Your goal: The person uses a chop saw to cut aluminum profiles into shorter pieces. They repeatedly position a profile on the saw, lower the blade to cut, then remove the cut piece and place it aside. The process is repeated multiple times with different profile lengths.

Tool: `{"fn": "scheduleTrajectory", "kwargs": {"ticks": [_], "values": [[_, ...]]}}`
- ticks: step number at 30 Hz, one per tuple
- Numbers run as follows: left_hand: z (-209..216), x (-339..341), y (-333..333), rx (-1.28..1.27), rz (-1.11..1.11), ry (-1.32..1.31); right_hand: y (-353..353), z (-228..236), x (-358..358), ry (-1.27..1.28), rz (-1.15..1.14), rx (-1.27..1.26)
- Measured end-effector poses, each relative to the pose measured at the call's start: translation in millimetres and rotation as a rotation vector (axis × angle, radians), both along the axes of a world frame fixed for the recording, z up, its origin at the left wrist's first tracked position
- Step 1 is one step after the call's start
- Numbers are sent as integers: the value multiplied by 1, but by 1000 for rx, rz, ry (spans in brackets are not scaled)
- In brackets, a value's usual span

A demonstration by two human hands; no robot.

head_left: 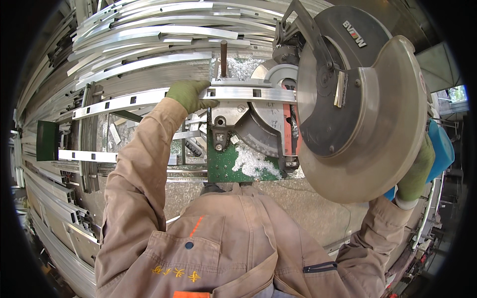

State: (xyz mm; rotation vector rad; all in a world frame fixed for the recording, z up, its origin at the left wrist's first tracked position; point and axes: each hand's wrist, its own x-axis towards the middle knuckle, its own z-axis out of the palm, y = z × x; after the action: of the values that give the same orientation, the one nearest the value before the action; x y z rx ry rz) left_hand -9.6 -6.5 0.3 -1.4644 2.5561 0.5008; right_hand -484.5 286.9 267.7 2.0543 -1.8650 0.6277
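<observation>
My left hand [190, 96], in a green glove, grips a silver aluminium bar [233, 94] with square holes along its face. Fingers lie over the bar's far side and the thumb is at its near edge. The bar lies across the base of a mitre saw [258, 130], with its right end by the blade guard [367, 124]. My right hand [417, 171], also gloved in green, is at the right behind that clear, dusty guard, next to a blue object [441, 149]. Its fingers are hidden, so what it holds does not show.
Long aluminium profiles [164, 34] lie piled at the far left. A second holed bar [94, 156] rests nearer, beside a green metal block [47, 141]. Metal shavings [253, 164] cover part of the green saw table. A rusty rod [223, 59] stands upright behind the bar.
</observation>
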Motion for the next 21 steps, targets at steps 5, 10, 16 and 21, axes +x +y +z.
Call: {"fn": "scheduleTrajectory", "kwargs": {"ticks": [5, 10, 16, 21], "values": [[1, 1, 0, -46, -41, -14, -1, -1, 1, 55, 33, -37], [4, 1, 4, -40, -1, 28, 1, -3, 5, -80, 4, -7], [1, 4, 3, -29, -2, 55, -3, 3, 6, -39, 19, -10], [3, 3, 0, -3, -18, 77, -3, 6, 8, -61, 11, 3]]}}
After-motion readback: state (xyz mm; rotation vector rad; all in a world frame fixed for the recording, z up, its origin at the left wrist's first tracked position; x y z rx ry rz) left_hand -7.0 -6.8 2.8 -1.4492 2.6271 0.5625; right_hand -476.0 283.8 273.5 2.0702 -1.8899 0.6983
